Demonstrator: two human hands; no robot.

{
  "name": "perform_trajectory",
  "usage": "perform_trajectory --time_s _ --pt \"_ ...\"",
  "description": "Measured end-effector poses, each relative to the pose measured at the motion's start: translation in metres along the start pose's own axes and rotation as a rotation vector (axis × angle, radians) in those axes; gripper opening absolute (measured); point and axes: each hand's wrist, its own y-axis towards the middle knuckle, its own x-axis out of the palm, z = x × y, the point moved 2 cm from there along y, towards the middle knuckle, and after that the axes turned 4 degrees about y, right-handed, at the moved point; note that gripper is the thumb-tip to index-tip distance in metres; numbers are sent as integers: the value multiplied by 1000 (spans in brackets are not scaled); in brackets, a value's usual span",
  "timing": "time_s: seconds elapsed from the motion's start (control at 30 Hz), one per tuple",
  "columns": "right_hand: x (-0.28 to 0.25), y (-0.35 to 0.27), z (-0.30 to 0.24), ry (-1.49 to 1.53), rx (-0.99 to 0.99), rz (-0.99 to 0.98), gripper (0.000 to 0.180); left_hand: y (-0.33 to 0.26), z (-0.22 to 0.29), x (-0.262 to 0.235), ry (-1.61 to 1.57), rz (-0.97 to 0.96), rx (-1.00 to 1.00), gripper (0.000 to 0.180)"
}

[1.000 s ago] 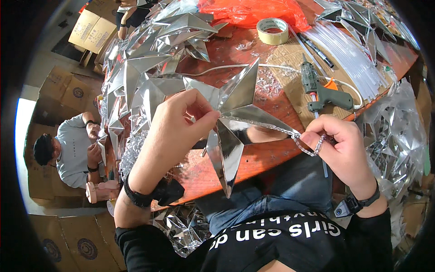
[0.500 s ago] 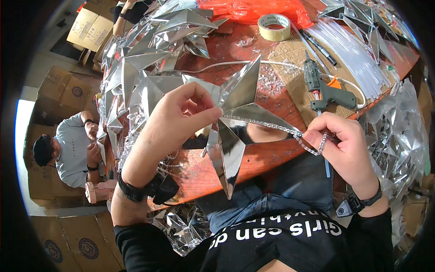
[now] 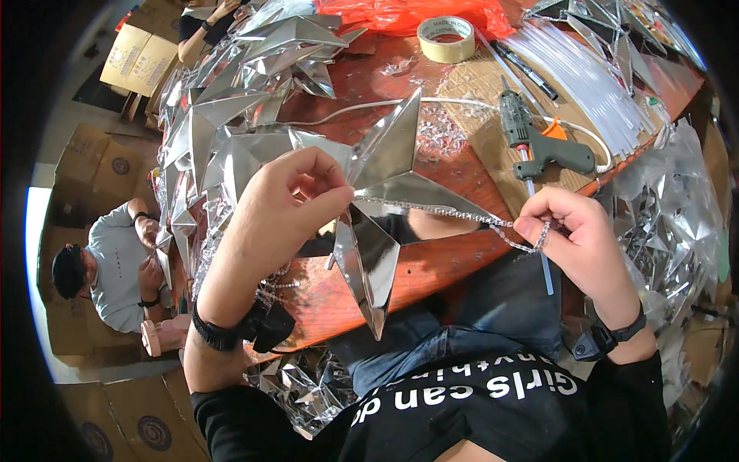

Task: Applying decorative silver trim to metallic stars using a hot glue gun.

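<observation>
A shiny silver folded star (image 3: 392, 189) stands at the table's front edge, one point reaching down past it. My left hand (image 3: 289, 204) is closed at the star's middle, with thumb and forefinger pinching the end of a clear bead chain (image 3: 439, 209) there. From that pinch the chain runs along the ridge of the star's right arm. My right hand (image 3: 577, 235) pinches the chain just beyond that arm's tip, and the loose end loops around its fingers. Whether my left fingers also grip the star is hidden.
Right of the star, a green glue gun (image 3: 543, 138) lies on cardboard (image 3: 477, 115), beside clear glue sticks (image 3: 577, 73) and a black marker (image 3: 525, 71). A tape roll (image 3: 446, 40) sits behind. Silver stars (image 3: 231, 115) crowd the left; another person (image 3: 115, 266) works there.
The whole view has shifted a little, so the table's things sit farther left. Both hands keep their pinches, and the chain still lies taut along the star's arm.
</observation>
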Motion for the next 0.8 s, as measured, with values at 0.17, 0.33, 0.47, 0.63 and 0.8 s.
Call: perform_trajectory --time_s 0.17,0.33,0.47,0.63,0.8 --pt "0 0 2 -19 35 -9 13 -1 -5 3 -40 9 61 9" --pt "0 1 7 -36 38 -8 14 -1 -4 3 -36 17 52 9" --pt "1 2 8 -33 42 -10 14 -1 -4 4 -10 25 55 9" --pt "2 3 9 -38 51 -26 13 -1 -5 4 -25 25 66 9" --pt "2 4 11 -19 61 -26 14 2 -7 3 -91 6 -19 9"
